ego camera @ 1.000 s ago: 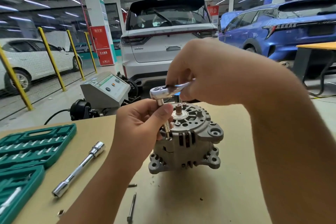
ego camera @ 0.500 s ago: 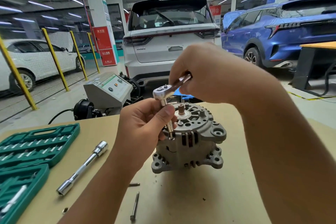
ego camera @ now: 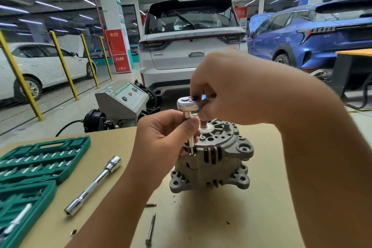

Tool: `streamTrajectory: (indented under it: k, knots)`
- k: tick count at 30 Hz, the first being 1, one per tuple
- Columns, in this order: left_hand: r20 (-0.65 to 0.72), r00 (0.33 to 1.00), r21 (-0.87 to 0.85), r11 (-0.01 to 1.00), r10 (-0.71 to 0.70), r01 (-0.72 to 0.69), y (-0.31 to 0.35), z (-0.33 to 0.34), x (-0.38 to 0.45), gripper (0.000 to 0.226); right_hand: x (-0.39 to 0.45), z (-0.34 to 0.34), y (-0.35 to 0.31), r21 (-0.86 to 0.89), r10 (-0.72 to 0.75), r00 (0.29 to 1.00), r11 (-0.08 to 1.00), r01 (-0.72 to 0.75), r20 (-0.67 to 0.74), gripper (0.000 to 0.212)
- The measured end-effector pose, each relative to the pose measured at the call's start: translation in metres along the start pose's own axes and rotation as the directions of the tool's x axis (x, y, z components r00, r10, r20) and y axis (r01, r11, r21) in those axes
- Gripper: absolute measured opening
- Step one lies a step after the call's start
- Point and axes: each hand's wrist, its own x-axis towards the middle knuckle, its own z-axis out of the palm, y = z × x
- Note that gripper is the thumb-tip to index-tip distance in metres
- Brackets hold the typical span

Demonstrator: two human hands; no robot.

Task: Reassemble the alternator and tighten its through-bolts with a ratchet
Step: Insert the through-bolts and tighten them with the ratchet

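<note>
— With the grey cast-aluminium alternator [ego camera: 213,159] standing shaft-up on the tan worktop [ego camera: 231,217], where's the tool sitting, Jo?

— Straight above it. The chrome steel ratchet [ego camera: 188,104] has its round head directly over the housing's near-left edge, and a slim silver extension bar [ego camera: 190,141] runs plumb down from the head into a recess at the rim. I'd judge a through-bolt is down there, though its head is hidden.

— And the hands?

— The left hand [ego camera: 165,143] sits just left of that bar, thumb and forefinger pinching it below the ratchet head and keeping it upright. The right hand [ego camera: 231,90] comes from the far right, fingers curled round the short handle, which lies level and points right and away from the head.

— So what does the next swing turn on?

— That vertical axis. The handle must sweep flat around it while the left fingers keep the bar true; the right hand does the swinging. Let it tilt, and I reckon the bit could ride out.

— More bolts to go?

— Probably: one long thin steel bolt [ego camera: 151,229] lies loose on the worktop, nearer than both hands.
</note>
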Motion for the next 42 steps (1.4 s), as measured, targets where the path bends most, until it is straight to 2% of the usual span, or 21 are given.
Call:
streamTrajectory:
  k: [2, 5, 7, 11, 13, 16, 18, 21, 23, 27, 30, 32, 37, 40, 42]
  knots:
    - [0.015, 1.000, 0.010, 1.000, 0.015, -0.015, 0.000, 0.000, 0.000, 0.008, -0.002, -0.004, 0.002, 0.009, -0.001, 1.000, 1.000, 0.000, 0.021, 0.020]
    - [0.052, 0.999, -0.021, 1.000, -0.003, 0.004, 0.001, -0.004, -0.001, 0.010, 0.002, 0.001, 0.001, 0.126, 0.040, 0.999, 0.991, -0.038, -0.015, 0.029]
    - [0.025, 1.000, -0.036, 0.999, -0.009, 0.010, 0.001, -0.004, -0.002, 0.010, 0.005, 0.007, -0.001, 0.110, 0.054, 0.997, 0.993, -0.048, -0.055, 0.024]
    - [-0.051, 0.998, 0.022, 0.999, 0.045, -0.044, 0.000, 0.005, -0.002, 0.007, 0.001, 0.002, -0.003, -0.012, -0.011, 1.000, 1.000, 0.011, 0.016, 0.008]
    - [-0.024, 0.998, 0.018, 0.999, 0.049, -0.049, 0.001, 0.005, -0.003, 0.008, 0.000, -0.002, -0.002, -0.001, -0.003, 0.999, 1.000, 0.003, 0.033, 0.017]
    - [0.031, 0.999, -0.046, 0.999, -0.026, 0.027, 0.004, -0.001, -0.003, 0.011, 0.002, 0.002, -0.003, 0.062, 0.030, 0.999, 0.998, -0.029, -0.020, 0.033]
    - [0.025, 0.999, -0.055, 0.998, -0.040, 0.041, 0.005, -0.003, -0.003, 0.011, 0.003, 0.006, -0.004, 0.048, 0.032, 0.997, 0.998, -0.029, -0.068, 0.026]
    - [-0.027, 1.000, -0.011, 1.000, 0.004, -0.004, 0.004, 0.001, -0.002, 0.005, 0.002, 0.004, -0.004, -0.009, 0.018, 0.999, 1.000, -0.018, -0.041, 0.013]
    - [-0.018, 1.000, -0.002, 1.000, 0.015, -0.015, 0.003, 0.001, -0.002, 0.005, 0.000, 0.000, -0.003, -0.027, 0.007, 1.000, 1.000, -0.007, -0.012, 0.015]
    - [0.020, 0.999, -0.068, 0.997, -0.044, 0.045, 0.002, -0.005, -0.002, 0.009, 0.001, 0.003, -0.004, 0.073, 0.024, 0.999, 0.997, -0.021, -0.035, 0.032]
    - [-0.029, 0.998, -0.079, 0.995, -0.061, 0.059, 0.001, -0.001, -0.002, 0.004, 0.006, 0.012, -0.008, 0.027, 0.035, 0.996, 0.999, -0.033, -0.083, 0.023]
    - [-0.069, 0.997, -0.034, 0.999, -0.028, 0.026, 0.000, 0.003, -0.003, 0.005, 0.006, 0.013, -0.010, 0.003, 0.006, 0.998, 1.000, -0.006, -0.058, 0.017]
    - [-0.015, 0.999, -0.027, 0.999, -0.040, 0.040, 0.002, -0.001, -0.004, 0.010, 0.005, 0.008, -0.008, 0.029, 0.021, 1.000, 0.999, -0.020, -0.023, 0.031]
    - [-0.016, 0.996, -0.065, 0.994, -0.084, 0.083, 0.004, -0.004, -0.004, 0.018, 0.007, 0.010, -0.010, 0.021, 0.071, 0.994, 0.997, -0.070, -0.086, 0.029]
    - [-0.049, 0.996, -0.073, 0.994, -0.081, 0.077, 0.003, 0.000, -0.003, 0.011, 0.005, 0.010, -0.012, 0.009, 0.046, 0.994, 0.999, -0.046, -0.098, 0.022]
